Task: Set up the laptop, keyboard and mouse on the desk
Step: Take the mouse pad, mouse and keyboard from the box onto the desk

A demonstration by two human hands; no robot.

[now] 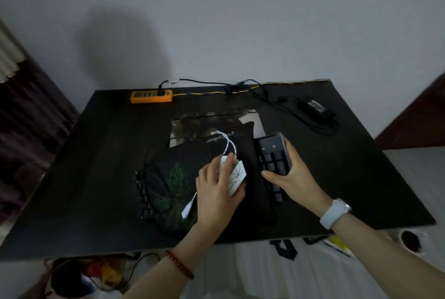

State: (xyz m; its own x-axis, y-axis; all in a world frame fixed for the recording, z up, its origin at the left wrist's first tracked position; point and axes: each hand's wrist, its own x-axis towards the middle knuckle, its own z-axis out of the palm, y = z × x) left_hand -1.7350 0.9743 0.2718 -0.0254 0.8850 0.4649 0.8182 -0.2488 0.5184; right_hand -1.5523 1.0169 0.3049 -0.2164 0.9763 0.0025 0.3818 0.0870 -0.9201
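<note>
On the black desk (337, 178) lies a pile of gear. My left hand (214, 200) is closed on a white mouse (236, 177) with thin line markings. Its white braided cable (226, 140) loops behind the mouse, and the plug (186, 210) hangs to the left. My right hand (291, 178) grips the right end of a black keyboard (271, 154) by the number pad. A dark cloth with a green pattern (178, 178) covers the pile's left part, where more keys (143, 198) show. Behind lies a flat grey slab with a dark print, apparently the closed laptop (255, 121).
An orange power strip (151, 96) sits at the desk's back edge, with a black power adapter (316, 106) and loose cables at the back right. A wall stands close behind. Below the front edge are bags and a cup (410, 239) on the floor.
</note>
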